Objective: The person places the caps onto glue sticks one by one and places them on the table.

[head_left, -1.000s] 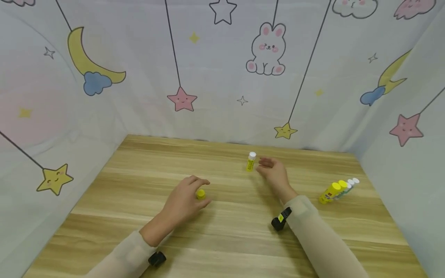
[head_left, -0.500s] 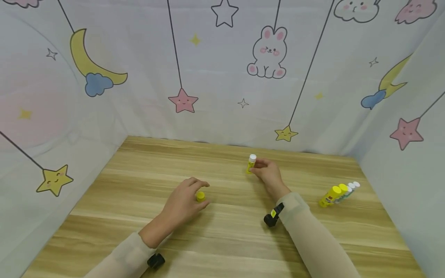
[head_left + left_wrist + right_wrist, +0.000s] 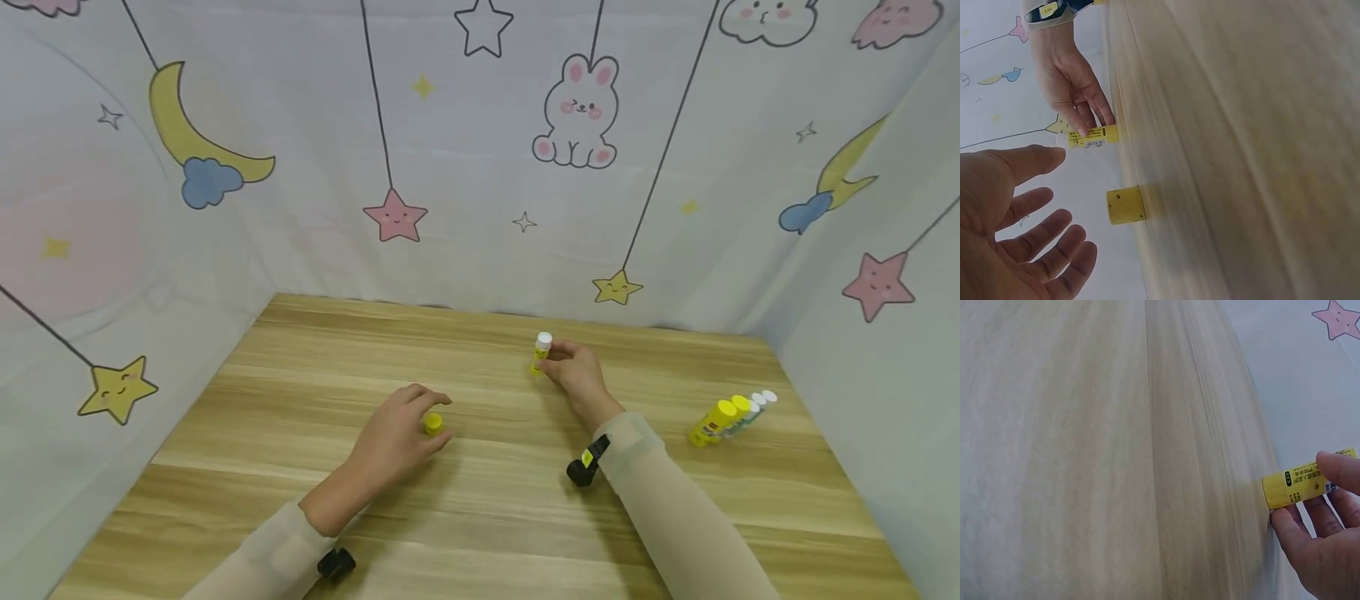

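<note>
A yellow glue stick (image 3: 541, 354) with a white top stands upright on the table, near its back edge. My right hand (image 3: 580, 377) pinches it from the right, thumb on the near side; the right wrist view shows the thumb lying across the printed label of the glue stick (image 3: 1300, 482). Left of the middle, a short yellow cap (image 3: 433, 424) sits on the wood. Around it my left hand (image 3: 393, 437) is spread, thumb and fingers apart. In the left wrist view a gap shows between these fingers and the cap (image 3: 1126, 205).
Several more glue sticks stand together at the right of the table: yellow ones (image 3: 712, 423) in front, white-topped ones (image 3: 763, 400) behind. A patterned curtain (image 3: 480, 167) hangs along the back and both sides of the wooden table (image 3: 480, 525).
My right hand has moved left to the upright glue stick and taken hold of it with fingers and thumb. The left hand has stayed in place around the cap.
</note>
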